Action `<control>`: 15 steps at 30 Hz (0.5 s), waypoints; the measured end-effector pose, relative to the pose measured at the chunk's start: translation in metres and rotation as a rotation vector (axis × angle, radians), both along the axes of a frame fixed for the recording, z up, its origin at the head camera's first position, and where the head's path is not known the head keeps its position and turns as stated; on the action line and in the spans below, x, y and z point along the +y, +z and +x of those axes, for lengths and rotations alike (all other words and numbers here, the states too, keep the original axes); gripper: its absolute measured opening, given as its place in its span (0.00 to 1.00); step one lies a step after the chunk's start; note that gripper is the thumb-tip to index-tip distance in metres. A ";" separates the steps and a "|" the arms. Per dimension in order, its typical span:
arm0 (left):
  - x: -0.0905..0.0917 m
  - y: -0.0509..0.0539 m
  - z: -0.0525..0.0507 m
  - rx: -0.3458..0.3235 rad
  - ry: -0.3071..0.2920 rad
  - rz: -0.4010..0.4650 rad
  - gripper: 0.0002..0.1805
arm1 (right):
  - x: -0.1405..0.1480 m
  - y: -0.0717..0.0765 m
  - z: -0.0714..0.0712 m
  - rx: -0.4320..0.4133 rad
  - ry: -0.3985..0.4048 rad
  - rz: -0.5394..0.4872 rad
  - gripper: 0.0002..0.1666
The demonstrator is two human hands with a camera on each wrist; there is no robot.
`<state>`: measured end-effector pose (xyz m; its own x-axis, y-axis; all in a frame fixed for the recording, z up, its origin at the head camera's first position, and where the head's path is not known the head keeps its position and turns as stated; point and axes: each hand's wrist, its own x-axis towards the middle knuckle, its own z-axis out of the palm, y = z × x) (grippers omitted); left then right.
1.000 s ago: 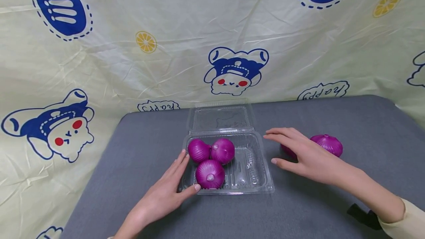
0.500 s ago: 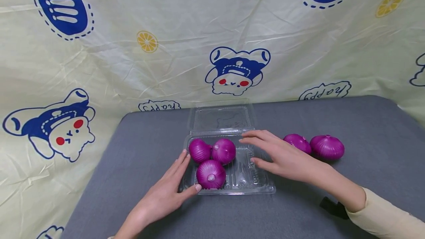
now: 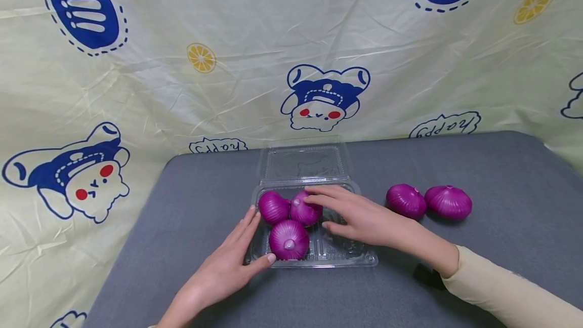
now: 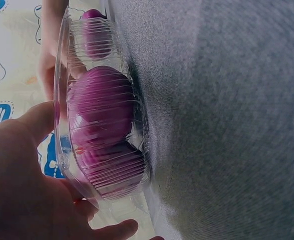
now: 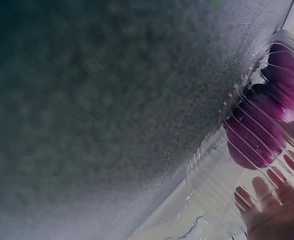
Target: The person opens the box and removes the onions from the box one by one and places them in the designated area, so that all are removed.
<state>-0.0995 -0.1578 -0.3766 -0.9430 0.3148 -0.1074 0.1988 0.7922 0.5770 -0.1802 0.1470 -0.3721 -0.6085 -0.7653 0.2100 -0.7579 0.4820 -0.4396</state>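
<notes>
A clear plastic box [image 3: 337, 262] stands with its lid [image 3: 302, 162] folded back. Three purple onions sit in its left part: one at back left [image 3: 273, 207], one at back right [image 3: 304, 210] and one in front [image 3: 289, 240]. My left hand [image 3: 224, 266] rests against the box's left edge, fingers straight, thumb at the front rim; the left wrist view shows this hand [image 4: 21, 175] at the rim. Over the right part of the box is my right hand [image 3: 364, 216], fingers extended beside the back right onion; whether they touch it I cannot tell.
Two more purple onions, one nearer [image 3: 406, 201] and one farther right [image 3: 448, 202], lie side by side on the grey table [image 3: 205, 181], right of the box. Behind the table hangs a printed cream cloth [image 3: 250, 95]. A dark object [image 3: 428, 276] shows under my right wrist.
My right hand has moved left from in front of the two loose onions to over the box, uncovering them. My left hand, the box and the onions have stayed in place.
</notes>
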 end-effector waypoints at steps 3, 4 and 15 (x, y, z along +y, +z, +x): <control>0.000 0.000 0.000 0.003 0.000 0.001 0.50 | -0.003 -0.002 -0.004 0.017 0.020 0.005 0.39; 0.000 0.000 0.000 0.004 -0.002 0.001 0.50 | -0.004 -0.002 -0.005 0.017 0.024 0.011 0.40; 0.001 0.000 -0.001 -0.009 -0.005 0.002 0.50 | -0.008 -0.004 -0.012 -0.050 0.032 0.088 0.45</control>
<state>-0.1003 -0.1573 -0.3768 -0.9405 0.3196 -0.1155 0.1973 0.7902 0.5802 -0.1925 0.1394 -0.3760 -0.5917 -0.7985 0.1108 -0.7515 0.4965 -0.4344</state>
